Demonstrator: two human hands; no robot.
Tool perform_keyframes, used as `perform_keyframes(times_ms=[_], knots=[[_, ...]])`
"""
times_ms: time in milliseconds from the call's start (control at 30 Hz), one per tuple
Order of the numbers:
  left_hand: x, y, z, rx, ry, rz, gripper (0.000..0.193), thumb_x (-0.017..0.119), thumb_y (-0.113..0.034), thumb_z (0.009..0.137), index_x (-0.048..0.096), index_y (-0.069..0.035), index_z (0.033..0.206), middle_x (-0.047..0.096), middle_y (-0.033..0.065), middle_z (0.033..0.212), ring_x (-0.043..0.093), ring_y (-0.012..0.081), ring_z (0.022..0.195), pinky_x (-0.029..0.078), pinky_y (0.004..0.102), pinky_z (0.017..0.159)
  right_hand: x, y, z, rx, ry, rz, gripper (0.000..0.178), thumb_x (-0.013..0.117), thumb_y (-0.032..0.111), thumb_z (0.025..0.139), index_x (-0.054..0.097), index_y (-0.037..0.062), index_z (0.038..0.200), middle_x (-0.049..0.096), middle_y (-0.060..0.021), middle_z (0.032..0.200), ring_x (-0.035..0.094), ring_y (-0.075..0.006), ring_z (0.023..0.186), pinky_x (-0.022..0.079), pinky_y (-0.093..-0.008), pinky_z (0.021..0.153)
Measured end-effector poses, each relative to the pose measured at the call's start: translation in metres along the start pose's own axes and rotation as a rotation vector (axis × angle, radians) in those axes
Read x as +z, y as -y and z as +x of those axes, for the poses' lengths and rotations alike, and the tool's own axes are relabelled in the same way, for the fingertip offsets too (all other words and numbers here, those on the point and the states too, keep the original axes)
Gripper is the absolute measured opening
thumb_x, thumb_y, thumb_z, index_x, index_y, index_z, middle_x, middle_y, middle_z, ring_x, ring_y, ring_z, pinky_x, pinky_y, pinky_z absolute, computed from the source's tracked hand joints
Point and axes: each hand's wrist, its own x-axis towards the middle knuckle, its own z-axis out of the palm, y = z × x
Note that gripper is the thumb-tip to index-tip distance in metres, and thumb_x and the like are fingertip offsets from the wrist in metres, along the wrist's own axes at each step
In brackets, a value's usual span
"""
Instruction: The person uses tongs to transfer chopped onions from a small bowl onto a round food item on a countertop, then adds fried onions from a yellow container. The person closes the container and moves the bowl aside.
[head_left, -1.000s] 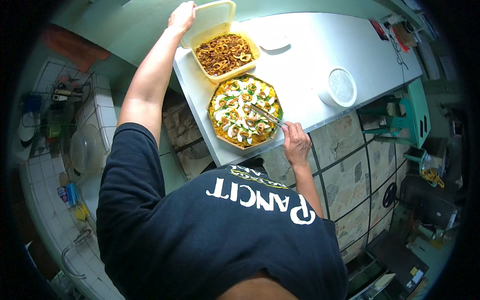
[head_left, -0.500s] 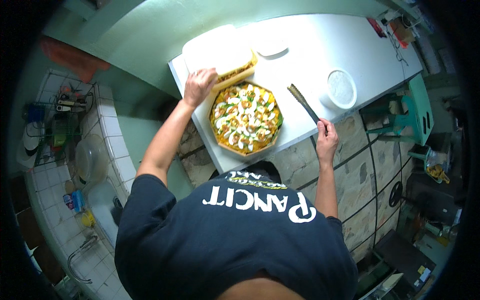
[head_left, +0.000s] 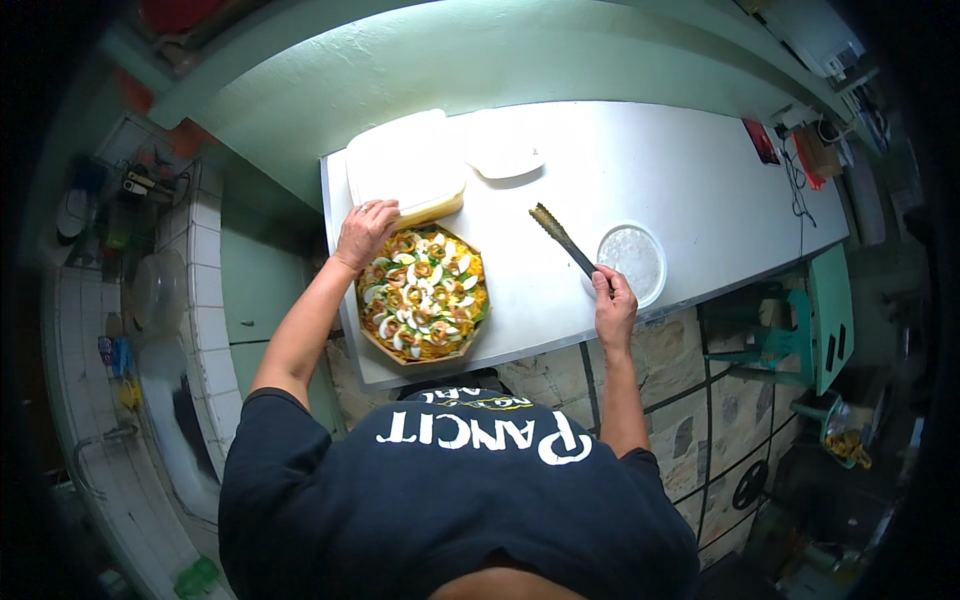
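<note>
My left hand (head_left: 367,235) has its fingers bent over the near left edge of a white lid (head_left: 405,165), which lies on a yellowish rectangular container (head_left: 437,212). What is inside the container is hidden. Directly in front stands an eight-sided tray (head_left: 428,359) of noodles topped with sliced boiled eggs, greens and brown rings; it touches or nearly touches the container. To the right, my right hand (head_left: 615,300) is closed round the dark handle of serving tongs (head_left: 562,240), their scalloped tips pointing away from me over the table.
A round white tub (head_left: 632,265) stands beside my right hand near the table edge. A white lid or plate (head_left: 507,160) lies farther back on the white table (head_left: 700,180). Cables (head_left: 797,190) lie at the far right, and a green plastic chair (head_left: 790,330) stands beyond the table edge.
The lid has come down over the container, whose brown filling showed before. My left hand stays at its edge. The tongs remain in my right hand, now nearer the tub. The whole view has shifted.
</note>
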Motion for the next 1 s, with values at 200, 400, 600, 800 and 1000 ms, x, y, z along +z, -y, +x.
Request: perform_keyframes(times_ms=[200,400,600,800,1000], knots=[[-0.011,-0.025,0.022,-0.179,0.154,0.046,0.018,0.066,-0.024,0.084,0.061,-0.008,0.091,0.067,0.0074,0.095,0.062,0.0259,0.095,0.046,0.0393,0.086,-0.017,-0.021,0.042,0.027,0.197,-0.002,0.03,0.053,0.017,0.095,0.062,-0.0022,0.115,0.063,-0.013,0.097,0.06,-0.0222,0.082,0.047,-0.0326,0.075],[0.065,-0.052,0.15,-0.158,-0.253,-0.309,0.017,0.057,-0.019,0.087,0.066,-0.005,0.091,0.067,0.0137,0.09,0.063,0.0316,0.095,0.049,0.044,0.084,0.025,-0.018,0.1,-0.209,0.33,-0.312,0.044,0.042,0.007,0.093,0.04,-0.0074,0.135,0.048,-0.0227,0.106,0.06,-0.0397,0.088,0.05,-0.0461,0.079],[0.152,-0.073,0.213,-0.316,0.455,-0.015,0.055,0.064,-0.027,0.08,0.051,-0.004,0.128,0.046,0.0199,0.138,0.05,0.0426,0.119,0.047,0.049,0.095,0.072,-0.014,0.125,-0.248,0.344,-0.531,0.049,0.045,0.002,0.086,0.035,-0.0093,0.133,0.046,-0.0254,0.108,0.063,-0.0429,0.078,0.053,-0.0493,0.071],[0.163,-0.086,0.231,-0.446,0.541,0.137,0.081,0.072,-0.027,0.072,0.035,-0.004,0.14,0.031,0.0182,0.148,0.045,0.0433,0.125,0.047,0.0542,0.093,0.082,-0.022,0.124,-0.221,0.425,-0.549,0.051,0.047,0.001,0.085,0.033,-0.0097,0.134,0.044,-0.0246,0.108,0.063,-0.0416,0.076,0.054,-0.0495,0.068],[0.16,-0.076,0.224,-0.349,0.412,-0.07,0.08,0.071,-0.014,0.069,0.036,-0.006,0.14,0.041,0.0168,0.142,0.047,0.0416,0.124,0.047,0.052,0.093,0.133,-0.031,0.143,-0.16,0.474,-0.504,0.056,0.046,0.001,0.084,0.029,-0.0086,0.137,0.044,-0.0258,0.113,0.063,-0.0439,0.08,0.053,-0.0516,0.072]])
